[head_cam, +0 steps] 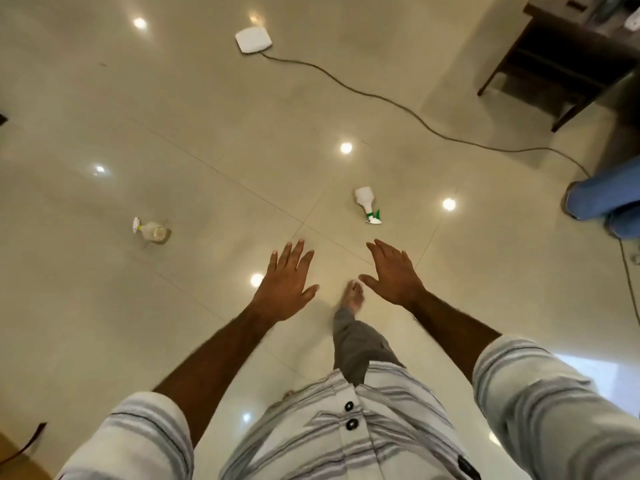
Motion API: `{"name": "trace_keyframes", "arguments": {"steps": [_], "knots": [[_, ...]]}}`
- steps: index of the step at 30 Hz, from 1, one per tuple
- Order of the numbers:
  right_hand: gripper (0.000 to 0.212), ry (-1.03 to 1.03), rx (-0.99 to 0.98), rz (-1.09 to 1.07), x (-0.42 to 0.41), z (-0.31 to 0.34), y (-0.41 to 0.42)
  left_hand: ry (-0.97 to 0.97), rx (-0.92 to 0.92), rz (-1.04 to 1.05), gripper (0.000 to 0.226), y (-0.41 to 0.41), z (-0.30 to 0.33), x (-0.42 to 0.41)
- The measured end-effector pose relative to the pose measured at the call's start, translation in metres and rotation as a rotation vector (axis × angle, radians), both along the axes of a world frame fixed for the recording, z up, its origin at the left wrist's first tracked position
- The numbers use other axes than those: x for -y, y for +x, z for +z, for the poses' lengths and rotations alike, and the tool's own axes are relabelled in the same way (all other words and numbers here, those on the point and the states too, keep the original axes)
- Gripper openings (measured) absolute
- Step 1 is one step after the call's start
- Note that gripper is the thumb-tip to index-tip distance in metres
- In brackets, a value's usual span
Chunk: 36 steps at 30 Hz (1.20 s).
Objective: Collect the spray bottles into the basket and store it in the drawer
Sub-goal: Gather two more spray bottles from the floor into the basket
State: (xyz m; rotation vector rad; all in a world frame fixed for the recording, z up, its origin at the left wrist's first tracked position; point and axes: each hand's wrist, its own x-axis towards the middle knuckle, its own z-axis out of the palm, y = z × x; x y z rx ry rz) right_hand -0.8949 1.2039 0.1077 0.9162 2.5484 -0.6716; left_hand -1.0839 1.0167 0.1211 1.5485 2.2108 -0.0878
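Two spray bottles, labels unreadable

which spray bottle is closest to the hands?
The spray bottle with the green trigger, lying on the floor just beyond the right hand. The other spray bottle sits far off to the left.

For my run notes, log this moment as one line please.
hands: left hand and right hand open, empty | spray bottles: one and another lying on floor | basket: not visible | none collected yet
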Motion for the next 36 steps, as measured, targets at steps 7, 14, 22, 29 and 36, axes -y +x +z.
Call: {"name": "trace_keyframes", "arguments": {"steps": [7, 14, 22, 29, 36], "knots": [[0.077, -0.097, 0.074, -0.088, -0.143, -0.034, -0.043, -0.089, 0.089, 0.021, 0.075, -0.045, -0.028, -0.148], [0.074, -0.187, 0.120, -0.241, -0.240, -0.093, -0.086, -0.116, 0.203, -0.046, 0.072, -0.102, -0.085, -0.275], [0.069, -0.305, 0.194, -0.433, -0.320, -0.231, -0.136, -0.163, 0.258, -0.082, 0.071, -0.161, -0.218, -0.383], [0.072, -0.369, 0.252, -0.517, -0.370, -0.424, -0.163, -0.245, 0.342, -0.013, 0.073, -0.169, -0.400, -0.440], [0.067, -0.366, 0.148, -0.554, -0.410, -0.594, -0.175, -0.271, 0.424, 0.045, 0.079, -0.160, -0.560, -0.494]]}}
